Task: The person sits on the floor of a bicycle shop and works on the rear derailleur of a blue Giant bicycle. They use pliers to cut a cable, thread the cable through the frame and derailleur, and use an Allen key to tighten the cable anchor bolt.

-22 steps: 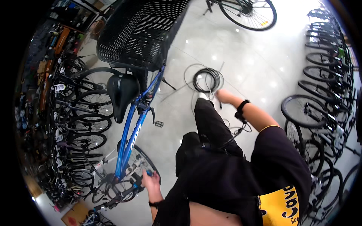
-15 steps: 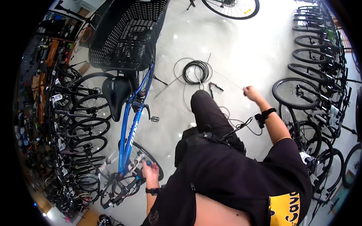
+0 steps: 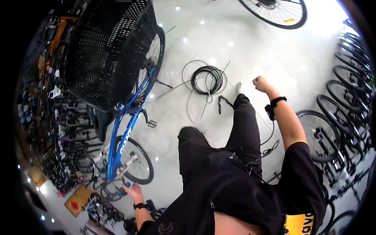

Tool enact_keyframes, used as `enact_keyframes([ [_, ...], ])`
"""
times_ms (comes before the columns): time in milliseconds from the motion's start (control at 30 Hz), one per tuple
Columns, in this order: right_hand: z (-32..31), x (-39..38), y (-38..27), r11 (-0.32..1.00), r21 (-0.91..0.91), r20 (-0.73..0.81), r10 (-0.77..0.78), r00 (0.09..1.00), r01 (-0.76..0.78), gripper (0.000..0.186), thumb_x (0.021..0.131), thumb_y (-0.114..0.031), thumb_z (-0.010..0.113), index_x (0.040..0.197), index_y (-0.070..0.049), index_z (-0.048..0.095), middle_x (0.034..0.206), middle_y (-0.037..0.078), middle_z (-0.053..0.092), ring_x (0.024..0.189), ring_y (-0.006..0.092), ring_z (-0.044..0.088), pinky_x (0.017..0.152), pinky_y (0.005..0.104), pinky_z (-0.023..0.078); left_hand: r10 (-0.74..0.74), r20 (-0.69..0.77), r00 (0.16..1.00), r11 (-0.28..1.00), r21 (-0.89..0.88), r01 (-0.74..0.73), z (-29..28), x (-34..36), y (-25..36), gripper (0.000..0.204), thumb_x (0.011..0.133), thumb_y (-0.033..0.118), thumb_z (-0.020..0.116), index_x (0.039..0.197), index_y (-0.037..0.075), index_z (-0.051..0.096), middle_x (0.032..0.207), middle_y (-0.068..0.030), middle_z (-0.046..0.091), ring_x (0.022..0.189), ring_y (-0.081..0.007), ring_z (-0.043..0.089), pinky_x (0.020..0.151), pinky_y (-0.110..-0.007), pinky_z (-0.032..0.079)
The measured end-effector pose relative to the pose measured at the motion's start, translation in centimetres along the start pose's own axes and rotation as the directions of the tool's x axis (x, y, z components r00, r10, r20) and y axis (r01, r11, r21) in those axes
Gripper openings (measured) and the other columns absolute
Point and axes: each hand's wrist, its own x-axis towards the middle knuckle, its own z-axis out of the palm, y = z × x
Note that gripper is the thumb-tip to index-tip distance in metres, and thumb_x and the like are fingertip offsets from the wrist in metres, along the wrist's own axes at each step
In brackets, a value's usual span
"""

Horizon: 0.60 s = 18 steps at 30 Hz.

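A blue bicycle (image 3: pixel 112 154) stands on my left, with a large black basket (image 3: pixel 111 58) over its far end. My left hand (image 3: pixel 134 192) is at the end of its handlebar, the fingers closed about the grip as far as they show. Out to my right, my right hand (image 3: pixel 263 84) is held in a pinch above the floor. A tiny dark bit shows at its fingertips, too small to name. On the floor ahead lie a coil of black cable (image 3: pixel 206 80) and a pair of cutters (image 3: pixel 220 105) with dark handles.
Rows of bicycles line both sides, with a near wheel (image 3: pixel 318 135) at right. Another bicycle wheel (image 3: pixel 280 9) stands at the far end. The bicycle's pedal (image 3: pixel 152 124) and kickstand (image 3: pixel 164 84) jut toward the cable. A thin cord hangs beside my right leg.
My view has shifted and turned. My left hand and the handlebar now appear lower and further left. One foot now shows stepped forward beside the cutters; my right hand stays pinched.
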Motion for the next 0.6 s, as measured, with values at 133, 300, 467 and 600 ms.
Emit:
enact_keyframes([
  [133, 8.2, 12.3, 0.3, 0.981, -0.112, 0.052, -0.154, 0.987, 0.159, 0.035, 0.087, -0.029, 0.056, 0.088, 0.004, 0.068, 0.090, 0.026, 0.066, 0.089, 0.0398, 0.064, 0.081, 0.0460, 0.051, -0.017, 0.264, 0.964, 0.948, 0.311, -0.069, 10.2, -8.2, -6.6, 0.058, 0.087, 0.050, 0.059, 0.121, 0.004, 0.048, 0.095, -0.0097, 0.057, 0.077, -0.0203, 0.055, 0.065, -0.031, 0.046],
  [300, 20.3, 20.1, -1.9, 0.993, -0.118, 0.067, 0.004, 0.998, 0.004, 0.032, 0.087, -0.031, 0.062, 0.098, -0.001, 0.068, 0.102, 0.022, 0.066, 0.098, 0.0381, 0.063, 0.085, 0.0440, 0.052, 0.088, 0.736, 0.672, 0.265, 0.633, -0.728, 25.6, -11.0, -16.2, 0.029, 0.088, 0.014, 0.062, 0.112, 0.001, 0.054, 0.086, -0.0079, 0.063, 0.076, -0.0168, 0.061, 0.069, -0.030, 0.048],
  [467, 32.5, 25.6, 1.4, 0.985, -0.087, -0.123, -0.162, 0.979, 0.152, 0.022, 0.087, -0.021, 0.058, 0.098, -0.003, 0.066, 0.095, 0.018, 0.067, 0.096, 0.0334, 0.061, 0.085, 0.0427, 0.050, 0.300, 0.777, 0.553, 0.297, 0.475, -0.828, 35.3, -3.6, -25.7, 0.023, 0.087, 0.009, 0.062, 0.108, -0.001, 0.058, 0.087, -0.0086, 0.065, 0.076, -0.0160, 0.061, 0.072, -0.029, 0.050],
  [600, 40.6, 23.4, 3.2, 0.958, -0.097, -0.495, -0.280, 0.823, 0.268, 0.037, 0.078, -0.017, 0.066, 0.110, -0.002, 0.056, 0.093, 0.017, 0.061, 0.096, 0.0342, 0.058, 0.086, 0.0432, 0.047, 0.377, 0.768, 0.518, 0.370, 0.387, -0.844, 38.4, 3.8, -32.0, 0.018, 0.088, 0.007, 0.061, 0.104, -0.001, 0.059, 0.088, -0.0087, 0.066, 0.075, -0.0150, 0.061, 0.072, -0.029, 0.050],
])
